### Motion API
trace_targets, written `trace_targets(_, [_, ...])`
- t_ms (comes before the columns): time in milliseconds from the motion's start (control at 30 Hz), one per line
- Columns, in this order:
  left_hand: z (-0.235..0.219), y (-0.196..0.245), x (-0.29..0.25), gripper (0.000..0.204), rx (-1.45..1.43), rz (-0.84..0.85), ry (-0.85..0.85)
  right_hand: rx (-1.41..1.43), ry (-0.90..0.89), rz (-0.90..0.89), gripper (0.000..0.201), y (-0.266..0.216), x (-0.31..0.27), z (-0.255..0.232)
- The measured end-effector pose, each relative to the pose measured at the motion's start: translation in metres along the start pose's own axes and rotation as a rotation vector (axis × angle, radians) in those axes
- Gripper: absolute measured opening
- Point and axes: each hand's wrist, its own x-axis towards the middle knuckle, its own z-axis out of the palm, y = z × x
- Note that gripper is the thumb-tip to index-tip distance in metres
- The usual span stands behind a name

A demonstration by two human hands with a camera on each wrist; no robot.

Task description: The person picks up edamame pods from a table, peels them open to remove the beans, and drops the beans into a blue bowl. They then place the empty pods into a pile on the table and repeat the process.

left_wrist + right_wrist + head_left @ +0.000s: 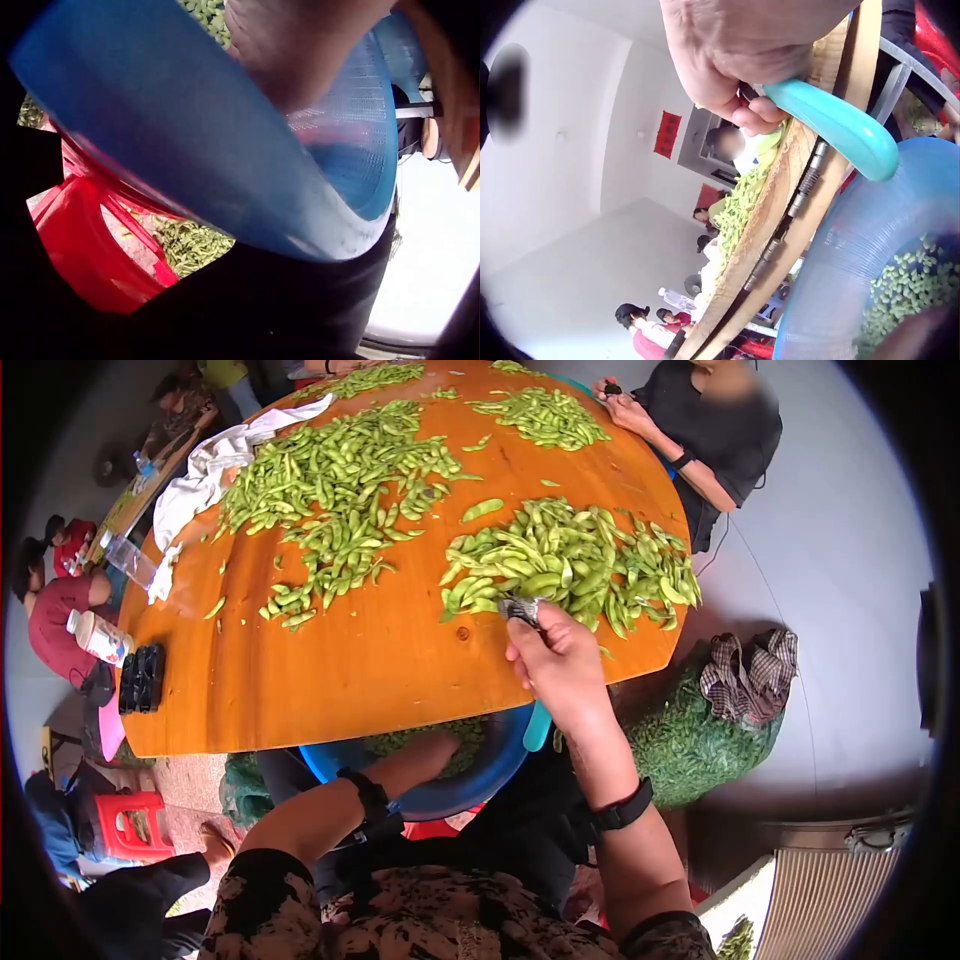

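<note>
My right hand is at the near edge of a pile of green soybean pods. Its fingers grip a teal-handled tool, the handle pointing back toward the table edge. A dark, silvery piece shows at the thumb and fingertips. The hand hides the tool's working end, so I cannot tell its kind. My left hand reaches down into a blue perforated basin below the table edge. Shelled green beans lie in the basin. The left fingers are hidden or blurred.
The wooden table bears a second large pod pile, a white cloth and a white bottle. A green mesh sack stands at the right. A person in black sits beyond; a red stool is at left.
</note>
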Motion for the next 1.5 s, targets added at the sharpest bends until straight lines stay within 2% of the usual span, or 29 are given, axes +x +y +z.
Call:
trace_targets(33, [0.001,-0.002,-0.001,0.019,0.147,0.109,0.061,-0.005,-0.004,-0.004,0.012,0.000,-0.001,0.000])
trace_targets(67, [0.002,-0.007,-0.004,0.019,0.150,0.110,0.059,-0.010,-0.012,-0.008,0.011,0.000,-0.001,0.000])
trace_targets(133, [0.000,-0.017,-0.012,0.018,0.233,0.341,0.154,0.002,-0.044,0.007,0.011,-0.003,-0.001,-0.002])
trace_targets(233, [-0.030,0.015,-0.060,0.021,0.064,0.430,0.193,0.007,-0.083,0.035,0.010,-0.008,-0.001,-0.001])
trace_targets(267, [-0.041,0.028,-0.077,0.021,0.067,0.426,0.199,-0.003,-0.087,0.048,0.010,-0.010,-0.001,-0.001])
trace_targets(333, [-0.062,0.053,-0.111,0.023,-0.170,0.304,0.227,0.009,-0.109,0.039,0.009,-0.003,-0.002,-0.001])
trace_targets(400, [-0.078,0.072,-0.138,0.022,-0.269,0.248,0.263,-0.277,-0.093,-0.212,0.008,0.003,-0.011,0.004])
trace_targets(433, [-0.084,0.078,-0.146,0.022,-0.372,0.194,0.287,-0.294,-0.131,-0.186,0.012,0.000,-0.025,0.010])
trace_targets(467, [-0.087,0.085,-0.152,0.022,-0.373,0.192,0.307,-0.345,-0.112,-0.363,0.018,0.004,-0.038,0.019])
trace_targets(533, [-0.092,0.097,-0.158,0.021,-0.693,0.229,0.307,-0.482,-0.191,-0.301,0.026,-0.016,-0.065,0.029])
trace_targets(567, [-0.093,0.100,-0.157,0.017,-0.701,0.313,0.316,-0.467,-0.175,-0.265,0.023,-0.011,-0.071,0.032])
trace_targets(600, [-0.097,0.108,-0.158,0.021,-0.737,0.300,0.281,-0.452,-0.156,-0.228,0.021,-0.007,-0.075,0.034])
trace_targets(667, [-0.099,0.119,-0.153,0.024,-0.879,0.341,0.228,-0.347,-0.074,-0.202,0.015,-0.011,-0.080,0.030])
trace_targets(733, [-0.106,0.119,-0.151,0.023,-0.879,0.381,0.259,-0.584,0.045,-0.300,0.008,-0.020,-0.079,0.003])
trace_targets(767, [-0.115,0.120,-0.155,0.020,-0.631,0.359,0.405,-0.500,0.152,-0.311,0.008,-0.013,-0.075,-0.014])
trace_targets(800, [-0.126,0.120,-0.159,0.018,-0.380,0.330,0.542,-0.585,0.148,-0.347,0.008,-0.025,-0.074,-0.014])
trace_targets(833, [-0.158,0.109,-0.168,0.014,0.100,0.387,0.950,-0.640,0.270,-0.195,0.012,-0.035,-0.075,-0.046])
trace_targets(867, [-0.172,0.098,-0.166,0.013,0.146,0.317,1.093,-0.571,0.283,-0.164,0.014,-0.031,-0.075,-0.061])
trace_targets(900, [-0.186,0.087,-0.165,0.016,0.246,0.179,1.135,-0.652,0.292,-0.242,0.016,-0.032,-0.075,-0.069])
trace_targets(933, [-0.199,0.070,-0.160,0.020,0.360,0.093,1.132,-0.730,0.305,-0.322,0.018,-0.033,-0.074,-0.072])
trace_targets(1000, [-0.212,0.046,-0.150,0.022,0.392,0.110,1.149,-0.612,0.288,-0.144,0.021,-0.032,-0.072,-0.064])
trace_targets(1033, [-0.216,0.037,-0.143,0.015,0.422,0.097,1.145,-0.665,0.221,-0.284,0.025,-0.033,-0.069,-0.053])
trace_targets(1067, [-0.219,0.032,-0.140,0.008,0.452,0.083,1.140,-0.688,0.157,-0.339,0.025,-0.020,-0.064,-0.051])
trace_targets(1100, [-0.221,0.031,-0.140,0.019,0.408,0.072,1.136,-0.649,0.101,-0.309,0.024,-0.017,-0.059,-0.042])
trace_targets(1233, [-0.215,0.053,-0.151,0.015,0.311,0.077,1.124,-0.248,-0.140,-0.043,0.018,-0.027,-0.046,0.024])
trace_targets(1300, [-0.204,0.064,-0.156,0.012,-0.320,0.203,0.869,-0.194,-0.188,0.029,0.017,-0.033,-0.035,0.051])
trace_targets(1333, [-0.198,0.071,-0.158,0.012,-0.319,0.211,0.859,-0.155,-0.261,0.090,0.017,-0.034,-0.028,0.064])
trace_targets(1400, [-0.187,0.081,-0.157,0.015,-0.737,0.287,0.740,-0.112,-0.323,0.148,0.018,-0.032,-0.020,0.079])
trace_targets(1500, [-0.176,0.080,-0.156,0.024,-0.751,0.364,0.740,0.026,-0.418,0.219,0.017,-0.030,-0.016,0.087])
